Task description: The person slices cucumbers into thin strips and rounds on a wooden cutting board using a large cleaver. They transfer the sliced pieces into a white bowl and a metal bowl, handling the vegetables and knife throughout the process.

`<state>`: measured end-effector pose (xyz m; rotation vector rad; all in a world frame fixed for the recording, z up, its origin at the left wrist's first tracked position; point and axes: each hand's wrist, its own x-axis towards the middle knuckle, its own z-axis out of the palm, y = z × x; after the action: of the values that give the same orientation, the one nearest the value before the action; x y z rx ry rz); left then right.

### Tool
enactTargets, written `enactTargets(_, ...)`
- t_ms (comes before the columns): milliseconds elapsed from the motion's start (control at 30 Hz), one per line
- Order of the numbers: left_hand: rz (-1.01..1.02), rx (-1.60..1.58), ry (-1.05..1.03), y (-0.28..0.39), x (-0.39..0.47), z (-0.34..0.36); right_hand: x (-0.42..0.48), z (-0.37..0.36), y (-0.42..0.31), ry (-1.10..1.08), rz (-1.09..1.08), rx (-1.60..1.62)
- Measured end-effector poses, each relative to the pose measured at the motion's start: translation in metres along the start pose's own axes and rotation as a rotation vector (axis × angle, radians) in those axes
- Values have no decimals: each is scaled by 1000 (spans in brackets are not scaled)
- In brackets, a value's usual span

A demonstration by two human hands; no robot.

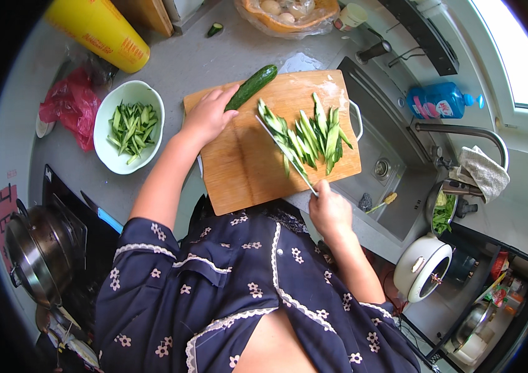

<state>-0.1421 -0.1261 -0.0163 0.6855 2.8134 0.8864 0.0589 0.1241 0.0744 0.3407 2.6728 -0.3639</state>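
Observation:
Under the fingers of my left hand (209, 112) lies a whole green cucumber (255, 85), slanting across the top left of a wooden cutting board (240, 163). My right hand (331, 210) is closed around the handle of a kitchen knife (287, 155), whose blade shows nearly edge-on. The blade rests against the left side of several cucumber slices (308, 135), spread in overlapping rows on the right half of the board. Left of the board stands a pale green bowl (100, 135) with cucumber strips (133, 129) inside.
A steel sink (401, 196) with a faucet (469, 128) adjoins the board's right side. A second knife with a blue handle (109, 219) lies by the stove at left, near a steel pot (35, 252). A cucumber end (215, 30) and a basket of eggs (287, 30) sit behind.

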Motion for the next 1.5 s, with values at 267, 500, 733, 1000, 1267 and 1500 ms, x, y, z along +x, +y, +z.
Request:
enactTargets(267, 409, -106, -307, 122, -13, -10, 16, -33, 45, 341, -336, -204)
enactTargets(500, 471, -200, -364, 137, -6, 44, 25, -45, 59, 521, -519, -341)
enactTargets(733, 385, -98, -293, 147, 10, 61, 44, -40, 61, 571, -744, -396)
enactTargets(1000, 377, -51, -31, 148, 6, 43, 46, -46, 89, 527, -811, -347)
enactTargets(1267, -243, 49, -27, 102, -27, 43, 8, -72, 167, 317, -318, 374)
enactTargets(1500, -261, 134, 16, 154, -26, 112, 37, -7, 192, 63, 339, 1236)
